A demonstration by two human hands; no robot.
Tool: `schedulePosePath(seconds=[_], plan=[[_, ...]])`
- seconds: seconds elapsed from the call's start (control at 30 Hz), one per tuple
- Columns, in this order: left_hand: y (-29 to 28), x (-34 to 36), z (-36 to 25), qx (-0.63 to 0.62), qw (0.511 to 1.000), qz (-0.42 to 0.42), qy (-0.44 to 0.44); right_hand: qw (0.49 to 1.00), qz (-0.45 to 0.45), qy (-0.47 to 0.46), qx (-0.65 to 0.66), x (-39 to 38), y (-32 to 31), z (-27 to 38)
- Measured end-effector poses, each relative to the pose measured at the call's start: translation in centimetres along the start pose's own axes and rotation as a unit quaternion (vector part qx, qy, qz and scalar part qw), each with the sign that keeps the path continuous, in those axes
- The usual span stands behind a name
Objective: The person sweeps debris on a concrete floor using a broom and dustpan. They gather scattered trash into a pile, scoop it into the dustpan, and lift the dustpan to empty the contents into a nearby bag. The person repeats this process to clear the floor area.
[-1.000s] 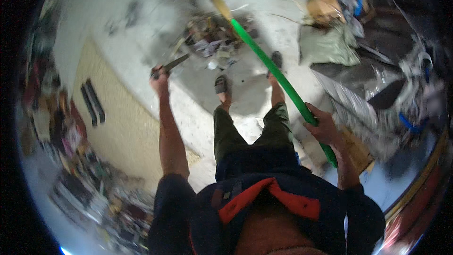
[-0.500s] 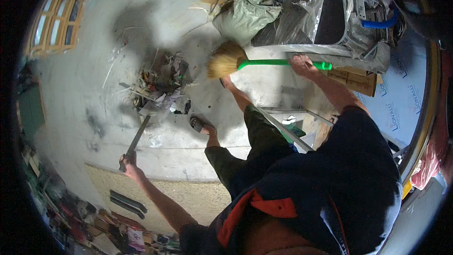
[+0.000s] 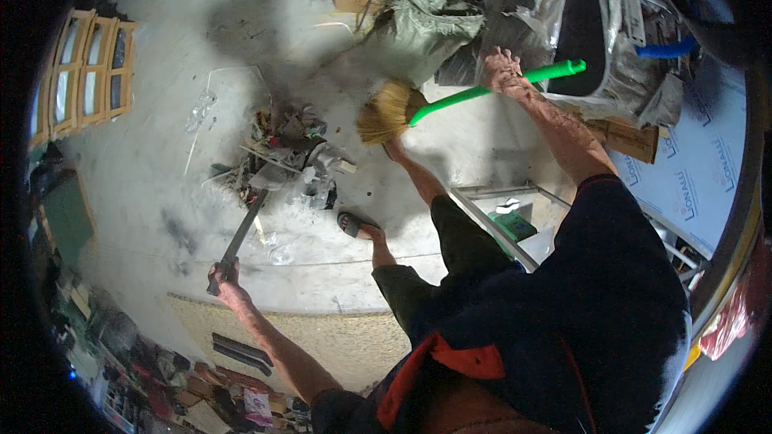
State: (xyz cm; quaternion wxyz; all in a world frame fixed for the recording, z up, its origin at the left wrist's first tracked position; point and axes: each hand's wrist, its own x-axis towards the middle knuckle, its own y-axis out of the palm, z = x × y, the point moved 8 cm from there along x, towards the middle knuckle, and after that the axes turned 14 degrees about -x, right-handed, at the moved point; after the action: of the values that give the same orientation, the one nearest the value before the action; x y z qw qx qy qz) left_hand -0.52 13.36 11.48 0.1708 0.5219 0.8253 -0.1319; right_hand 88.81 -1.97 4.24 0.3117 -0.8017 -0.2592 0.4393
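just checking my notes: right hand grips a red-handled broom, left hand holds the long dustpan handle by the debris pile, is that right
Not quite. The broom in the right hand has a green handle, not red, as the head view shows. The rest holds: the left hand grips the long dustpan handle, whose far end reaches the debris pile on the concrete floor.

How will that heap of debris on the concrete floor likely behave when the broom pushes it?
The debris pile looks loose and mixed, so it would probably scatter. Its clear plastic scraps seem light and may slide. The broom bristles look soft, likely bending around stiff sticks.
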Motion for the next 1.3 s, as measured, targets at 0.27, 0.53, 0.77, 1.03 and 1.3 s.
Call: schedulePosePath(seconds=[0.27, 0.53, 0.77, 1.03, 1.3], plan=[[4.2, -0.6, -0.8, 0.024, 0.996, -0.081, -0.021, 0.98, -0.152, -0.041, 0.122, 13.8, -5.1, 4.4], [11.0, -2.0, -2.6, -0.02, 1.0, -0.007, 0.003, 0.789, -0.022, -0.222, 0.573, -0.3, -8.9, 30.6], [15.2, -10.3, -2.5, -0.006, 0.998, -0.045, 0.053, 0.688, -0.04, -0.303, 0.658, -17.1, -16.3, 46.3], [21.0, -19.0, -1.3, -0.014, 0.997, -0.079, 0.0, 0.661, -0.05, -0.297, 0.688, -18.4, -15.5, 47.6], [26.2, -22.2, 1.0, -0.002, 0.998, -0.053, -0.045, 0.641, -0.024, -0.264, 0.721, -17.5, -11.9, 47.2]])
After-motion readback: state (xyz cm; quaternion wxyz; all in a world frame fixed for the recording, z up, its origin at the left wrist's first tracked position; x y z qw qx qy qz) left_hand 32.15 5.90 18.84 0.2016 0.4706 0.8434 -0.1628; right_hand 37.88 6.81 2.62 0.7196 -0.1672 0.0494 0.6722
